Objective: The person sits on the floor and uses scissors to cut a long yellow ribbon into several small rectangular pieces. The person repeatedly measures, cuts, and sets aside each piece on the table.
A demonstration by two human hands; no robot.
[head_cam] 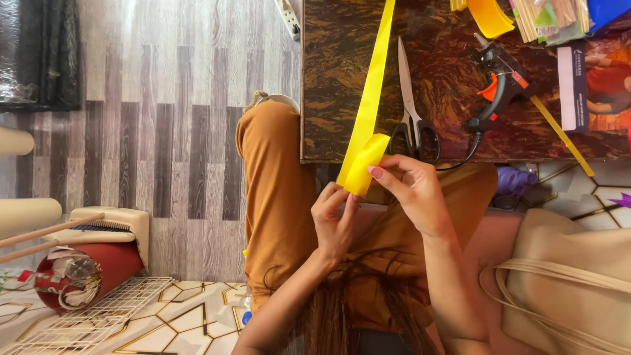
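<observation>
A long yellow ribbon (374,79) runs down the dark marbled table (342,98) and hangs over its front edge. Its lower end is folded into a loop. My right hand (411,190) pinches that fold from the right with thumb and forefinger. My left hand (335,220) holds the loop's lower edge from below, fingers closed on it. Both hands are above my lap, in front of the table edge. Scissors with black handles (411,105) lie on the table just right of the ribbon.
A black and orange glue gun (503,82) lies right of the scissors, with its cord trailing off the table. More yellow ribbon (490,16) and wooden sticks (526,16) sit at the table's far right. A beige bag (572,269) rests at lower right. A white wire rack (98,315) lies on the floor.
</observation>
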